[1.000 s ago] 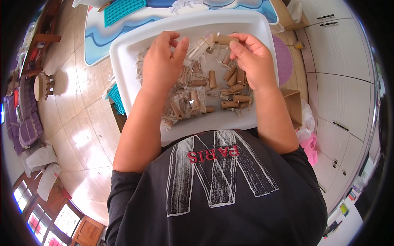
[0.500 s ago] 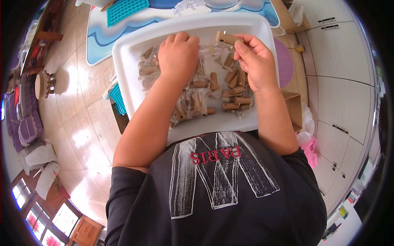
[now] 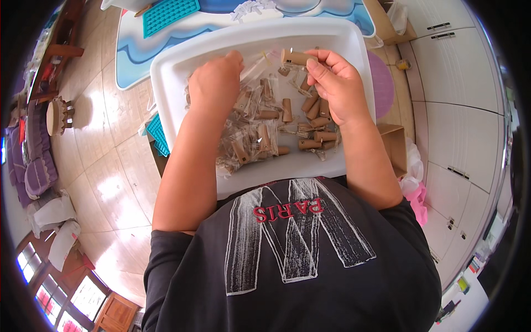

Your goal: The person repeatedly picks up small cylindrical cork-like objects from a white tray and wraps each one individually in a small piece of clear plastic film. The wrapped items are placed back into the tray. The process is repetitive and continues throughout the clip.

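Note:
My right hand point(image 3: 340, 86) pinches a brown cylinder point(image 3: 297, 57) between thumb and fingers, raised over the right half of a white plastic tub point(image 3: 260, 33). My left hand point(image 3: 217, 80), over the tub's left part, has its fingers curled together; what they grip is hidden. Clear plastic film point(image 3: 257, 67) stretches beside those fingers toward the cylinder. Below both hands lie many similar brown cylinders. Those on the left are mostly in clear plastic wrapping point(image 3: 249, 141), while a looser cluster point(image 3: 315, 108) rests on the right.
Beyond the tub is a blue-and-white patterned table point(image 3: 130, 61) with a teal silicone mould point(image 3: 170, 16) and white pieces point(image 3: 251, 8). A cardboard box point(image 3: 394, 146) stands to the right, white cabinets point(image 3: 459, 77) farther right. A small stool point(image 3: 57, 115) is on the left.
My left hand has moved left and slightly down, away from the right one, and plastic film now shows between them. My right hand has shifted slightly left, still holding the cylinder.

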Motion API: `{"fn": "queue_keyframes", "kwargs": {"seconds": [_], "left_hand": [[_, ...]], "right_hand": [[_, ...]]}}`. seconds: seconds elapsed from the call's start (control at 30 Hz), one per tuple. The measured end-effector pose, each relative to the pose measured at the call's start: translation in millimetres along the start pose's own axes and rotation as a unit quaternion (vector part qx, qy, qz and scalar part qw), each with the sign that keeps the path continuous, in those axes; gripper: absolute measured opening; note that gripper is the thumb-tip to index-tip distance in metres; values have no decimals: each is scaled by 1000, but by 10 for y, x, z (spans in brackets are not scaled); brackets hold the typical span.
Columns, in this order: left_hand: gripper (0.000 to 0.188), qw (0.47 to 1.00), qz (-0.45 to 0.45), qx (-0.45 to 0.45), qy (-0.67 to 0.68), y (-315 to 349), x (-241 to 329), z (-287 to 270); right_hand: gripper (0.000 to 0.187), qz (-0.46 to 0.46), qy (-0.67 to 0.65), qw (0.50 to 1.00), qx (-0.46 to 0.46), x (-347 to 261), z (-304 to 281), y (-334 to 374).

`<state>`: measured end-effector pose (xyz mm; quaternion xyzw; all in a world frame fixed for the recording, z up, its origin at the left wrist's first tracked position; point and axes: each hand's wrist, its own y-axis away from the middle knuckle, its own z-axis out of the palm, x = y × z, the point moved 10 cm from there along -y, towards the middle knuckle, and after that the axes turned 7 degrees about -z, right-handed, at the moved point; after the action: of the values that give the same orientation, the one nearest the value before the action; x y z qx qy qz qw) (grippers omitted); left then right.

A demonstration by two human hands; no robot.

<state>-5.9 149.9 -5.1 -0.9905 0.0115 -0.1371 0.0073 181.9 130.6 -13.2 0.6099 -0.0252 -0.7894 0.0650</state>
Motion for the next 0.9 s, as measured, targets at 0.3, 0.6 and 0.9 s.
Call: {"fn": "queue_keyframes", "kwargs": {"seconds": [0.3,0.6,0.9], "left_hand": [[36,999,3,-37,-30,141,129,-219],[12,893,-168,-120,401,202,-157,-171],[11,832,-147,-170,507,239,-37,-100]], "right_hand": [[22,66,-72,995,-11,160,-61,-11],[25,-26,35,999,6,-2,-30,-12],[24,-136,112,984,27,-240,1,36]]}}
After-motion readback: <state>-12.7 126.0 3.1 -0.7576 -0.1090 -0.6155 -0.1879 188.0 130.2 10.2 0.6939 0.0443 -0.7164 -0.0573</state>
